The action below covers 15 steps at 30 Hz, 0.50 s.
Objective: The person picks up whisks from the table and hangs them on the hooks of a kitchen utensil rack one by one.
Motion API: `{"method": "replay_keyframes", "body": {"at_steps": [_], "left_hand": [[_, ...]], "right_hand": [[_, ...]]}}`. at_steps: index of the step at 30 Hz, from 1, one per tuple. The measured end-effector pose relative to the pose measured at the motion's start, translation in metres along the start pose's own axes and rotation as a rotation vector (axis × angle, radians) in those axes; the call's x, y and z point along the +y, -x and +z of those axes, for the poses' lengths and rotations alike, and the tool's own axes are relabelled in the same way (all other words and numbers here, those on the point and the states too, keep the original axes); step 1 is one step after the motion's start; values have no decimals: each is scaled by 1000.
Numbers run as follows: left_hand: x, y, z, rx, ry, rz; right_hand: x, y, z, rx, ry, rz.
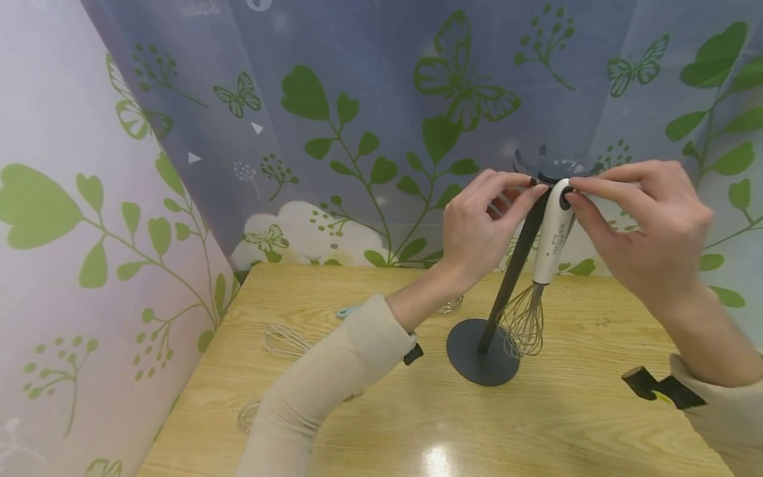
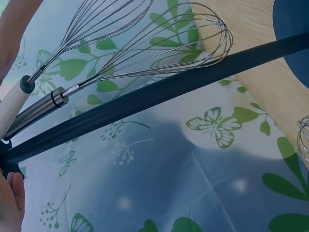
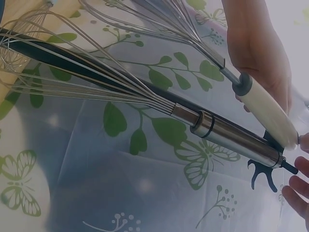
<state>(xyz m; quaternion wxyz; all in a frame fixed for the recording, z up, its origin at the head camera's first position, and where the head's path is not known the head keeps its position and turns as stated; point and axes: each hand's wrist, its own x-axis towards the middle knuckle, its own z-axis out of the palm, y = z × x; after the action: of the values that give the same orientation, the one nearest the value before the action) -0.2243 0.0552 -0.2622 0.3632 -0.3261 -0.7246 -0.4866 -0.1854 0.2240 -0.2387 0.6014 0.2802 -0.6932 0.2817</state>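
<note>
A whisk with a white handle (image 1: 554, 232) hangs wire end down at the top of a black stand (image 1: 515, 278). My right hand (image 1: 652, 218) pinches the top end of that handle between thumb and forefinger. At the stand's top, my left hand (image 1: 479, 222) has its thumb and forefinger closed together on the dark hook part. A second whisk, with a steel handle (image 3: 236, 142), hangs beside the white one in the right wrist view. From the head it is mostly hidden behind the white handle. Curved hooks (image 3: 263, 176) spread from the stand's top.
The stand's round base (image 1: 471, 368) rests on a wooden table (image 1: 536, 430). Left of it lie a wire whisk (image 1: 285, 340), another wire loop (image 1: 247, 417) and a light-blue handle end (image 1: 347, 311), partly behind my left sleeve. A leaf-patterned curtain (image 1: 369, 59) hangs behind.
</note>
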Motion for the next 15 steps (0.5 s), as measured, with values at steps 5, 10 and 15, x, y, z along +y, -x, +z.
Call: {"method": "replay_keyframes", "body": {"at_steps": [5, 10, 15], "left_hand": [[0, 0, 0, 6, 12, 1], [0, 1, 1, 13, 20, 6], [-1, 1, 1, 11, 21, 12]], "right_hand": [[2, 1, 1, -5, 17, 9], [1, 0, 2, -7, 28, 1], [2, 0, 3, -4, 23, -1]]}}
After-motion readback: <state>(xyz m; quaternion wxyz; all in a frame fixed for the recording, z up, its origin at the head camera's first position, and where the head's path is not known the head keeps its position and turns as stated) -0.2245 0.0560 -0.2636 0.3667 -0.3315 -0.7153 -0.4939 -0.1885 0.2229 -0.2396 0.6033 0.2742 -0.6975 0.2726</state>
